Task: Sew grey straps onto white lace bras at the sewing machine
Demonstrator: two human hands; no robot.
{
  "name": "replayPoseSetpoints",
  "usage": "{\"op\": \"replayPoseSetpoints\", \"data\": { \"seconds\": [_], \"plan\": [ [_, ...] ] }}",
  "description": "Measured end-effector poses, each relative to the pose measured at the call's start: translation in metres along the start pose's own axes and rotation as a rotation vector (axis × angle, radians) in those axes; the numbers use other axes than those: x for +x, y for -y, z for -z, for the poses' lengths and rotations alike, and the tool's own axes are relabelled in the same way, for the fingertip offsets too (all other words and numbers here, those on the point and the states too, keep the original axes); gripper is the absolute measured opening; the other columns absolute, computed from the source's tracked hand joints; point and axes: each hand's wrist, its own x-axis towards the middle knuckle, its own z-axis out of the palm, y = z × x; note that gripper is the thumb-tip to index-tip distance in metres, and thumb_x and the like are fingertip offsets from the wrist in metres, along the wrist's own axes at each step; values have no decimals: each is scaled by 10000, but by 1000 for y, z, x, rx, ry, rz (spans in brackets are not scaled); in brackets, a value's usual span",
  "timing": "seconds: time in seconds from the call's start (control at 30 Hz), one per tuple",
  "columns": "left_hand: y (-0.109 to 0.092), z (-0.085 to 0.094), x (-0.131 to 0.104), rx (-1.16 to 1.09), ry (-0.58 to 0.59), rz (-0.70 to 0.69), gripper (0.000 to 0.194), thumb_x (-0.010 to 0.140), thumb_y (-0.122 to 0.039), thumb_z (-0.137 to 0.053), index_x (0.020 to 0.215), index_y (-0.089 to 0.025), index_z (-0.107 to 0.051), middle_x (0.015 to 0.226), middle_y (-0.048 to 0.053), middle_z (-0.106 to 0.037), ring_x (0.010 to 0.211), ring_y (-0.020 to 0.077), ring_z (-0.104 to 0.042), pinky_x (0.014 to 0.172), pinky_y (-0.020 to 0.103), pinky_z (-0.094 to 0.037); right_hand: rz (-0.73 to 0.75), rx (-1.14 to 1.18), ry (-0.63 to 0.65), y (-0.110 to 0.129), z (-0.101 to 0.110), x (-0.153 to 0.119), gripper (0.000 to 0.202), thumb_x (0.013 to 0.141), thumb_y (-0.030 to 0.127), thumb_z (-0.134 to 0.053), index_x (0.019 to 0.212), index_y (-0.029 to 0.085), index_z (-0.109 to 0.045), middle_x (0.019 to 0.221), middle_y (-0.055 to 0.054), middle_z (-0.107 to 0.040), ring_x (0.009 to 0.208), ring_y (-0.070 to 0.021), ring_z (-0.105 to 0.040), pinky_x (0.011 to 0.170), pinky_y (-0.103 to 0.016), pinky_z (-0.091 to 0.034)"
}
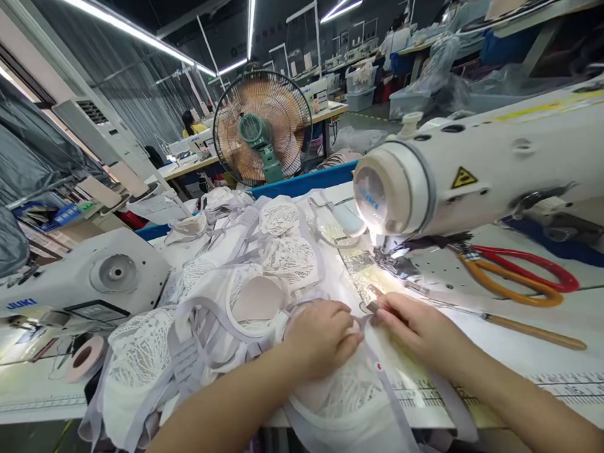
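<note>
A white sewing machine [479,158] reaches in from the right above the white surface [528,367], its lamp lighting the needle area. A heap of white lace bras [288,254] with lilac-grey edging covers the middle and left. In front of it, the nearest lace bra [340,412] lies under both hands, its lower part at the surface's front edge. The left hand [321,339] rests on this bra from above, fingers curled inward and gripping the fabric, the grip closed with no visible spread. The right hand [411,325] has a tighter grip: thumb and forefinger pressed together, just beside the bra's lilac-grey edge, pinching a small brownish piece [373,303] too small to identify. The two hands are near each other but apart, left of and below the needle area. To the right lie red-and-orange-handled scissors [487,287] and, nearer, a tool with a wooden handle [537,331]. A tiny red mark [379,367] shows on the bra's edging.
</note>
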Motion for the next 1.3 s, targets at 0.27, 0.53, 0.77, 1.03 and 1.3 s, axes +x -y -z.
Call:
{"op": "replayPoseSetpoints", "data": {
  "seconds": [0.27,0.53,0.77,1.03,1.3],
  "plan": [
    [-19,14,27,-241,66,386,265,738,-363,-620,929,-184,-586,735,-4,-589,703,156,-532,661,273,-413,23,136,-220,2,5,-18,199,895,349,-363,824,229,-505,1051,-74,-614,900,-188,-585,709,-313,-471],
    [-18,18,37,-1293,382,405,410,739,-440,-567,968,-104,-623,671,15,-586,484,45,-323,496,209,-236,91,284,-331,-3,11,-30,212,889,322,-406,730,233,-515,1007,-51,-632,928,-181,-597,719,-286,-480],
    [-15,4,35,-1349,234,507,306,586,-371,-710,694,-124,-567,523,-67,-425,453,31,-285,466,218,-146,16,244,-324,-6,3,-29,212,881,356,-418,760,236,-544,981,-39,-641,831,-180,-598,665,-294,-475],
    [-20,-3,35,-1142,145,572,211,603,-317,-638,636,-142,-524,515,-62,-425,477,50,-328,462,208,-207,17,98,-336,-11,6,-27,214,873,348,-427,736,230,-541,874,-48,-612,645,-146,-583,510,-250,-484],
    [-19,-5,36,-936,75,587,82,668,-142,-514,601,-158,-469,497,-64,-376,472,65,-323,451,208,-222,39,-172,-71,-40,25,-48,213,868,379,-439,817,272,-616,757,2,-664,645,-167,-621,530,-262,-484]
  ]
}}
